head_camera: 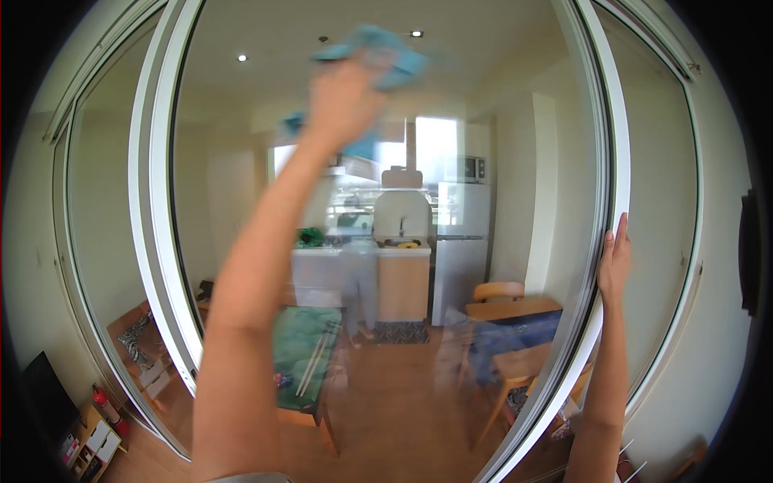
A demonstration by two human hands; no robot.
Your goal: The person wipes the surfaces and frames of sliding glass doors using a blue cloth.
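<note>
My left hand [347, 99], raised high before the glass pane [386, 386], grips a blue cloth [395, 57]. Both hand and cloth are blurred, and part of the cloth hangs below the wrist. The cloth lies over the upper part of the pane; full contact with the glass cannot be made out. On the right, my right hand [614, 259] is wrapped around the white door frame [619, 151], with fingers pointing up along it. That frame edges the large pane of a glass sliding door.
Through the glass stand a green-topped table [302, 344], a refrigerator [462, 259], a kitchen sink [402, 243] and a wooden table [513, 311]. Lower left are a television [48, 395], a fire extinguisher [109, 407] and a low cabinet [96, 441]. A faint figure [359, 284] shows in the glass.
</note>
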